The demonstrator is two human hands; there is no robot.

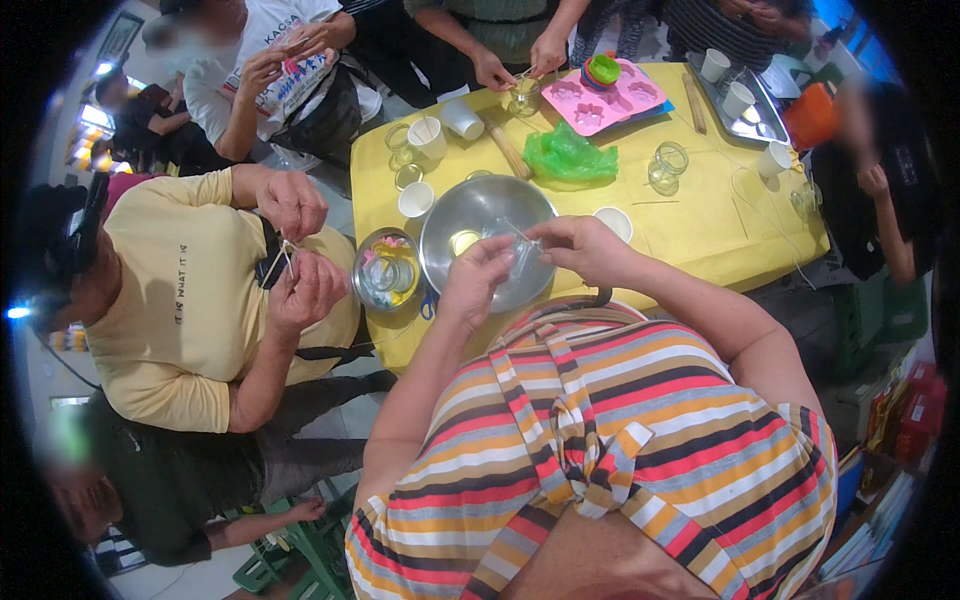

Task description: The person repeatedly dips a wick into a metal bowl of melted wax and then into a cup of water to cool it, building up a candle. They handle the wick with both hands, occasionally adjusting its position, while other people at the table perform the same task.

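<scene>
Over the large steel bowl [450, 215], my left hand [478, 275] and my right hand [580, 248] face each other with fingertips pinched. Between them is a thin pale strand [518, 233]; its exact kind is too small to tell. Something clear and see-through shows just below it, partly hidden by the fingers. A round pale yellow shape [463, 242] shows inside the bowl, beside my left fingers. Left of the bowl, a smaller steel bowl [368, 298] holds a glass jar [390, 273] and colourful pieces. Blue-handled scissors [428, 305] lie between the two bowls.
On the yellow-covered table [690, 240] are a white cup [415, 199], a green plastic bag [570, 155], a pink mould [600, 98], a glass jar [667, 168] and a metal tray [752, 128]. A person in yellow [180, 290] works close at my left; others stand across the table.
</scene>
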